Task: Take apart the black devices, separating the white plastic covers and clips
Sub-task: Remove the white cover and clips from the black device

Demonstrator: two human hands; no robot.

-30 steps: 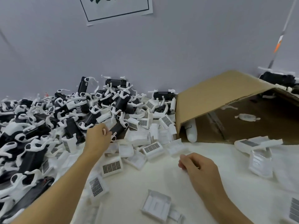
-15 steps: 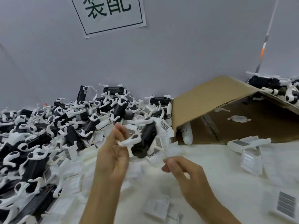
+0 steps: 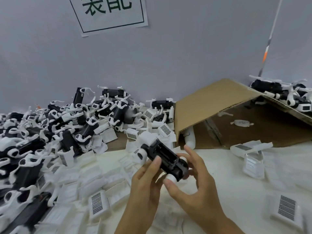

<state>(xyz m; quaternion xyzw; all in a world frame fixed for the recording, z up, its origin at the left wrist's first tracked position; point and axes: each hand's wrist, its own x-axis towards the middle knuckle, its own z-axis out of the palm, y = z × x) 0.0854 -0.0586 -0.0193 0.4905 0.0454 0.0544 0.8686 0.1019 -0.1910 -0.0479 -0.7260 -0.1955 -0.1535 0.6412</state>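
Note:
A black device (image 3: 164, 157) with white clips and a white cover at its far end is held above the white table, in front of me. My left hand (image 3: 146, 184) grips it from below and the left, thumb on its top. My right hand (image 3: 194, 181) holds its near end, thumb under a white round clip, fingers curled round the far side. A big pile of black devices with white clips (image 3: 50, 132) fills the left. Loose white covers (image 3: 98, 203) with grid labels lie around the pile's front.
A tipped cardboard box (image 3: 219, 105) lies open at the right with a few white parts inside; more devices (image 3: 287, 93) sit on top of it. White covers (image 3: 251, 154) lie by the box and one (image 3: 287, 210) at the near right. A grey wall with a paper sign (image 3: 109, 12) stands behind.
My left hand took a black device from the pile and brought it toward me. My right hand rose from the table and took hold of the device's near end.

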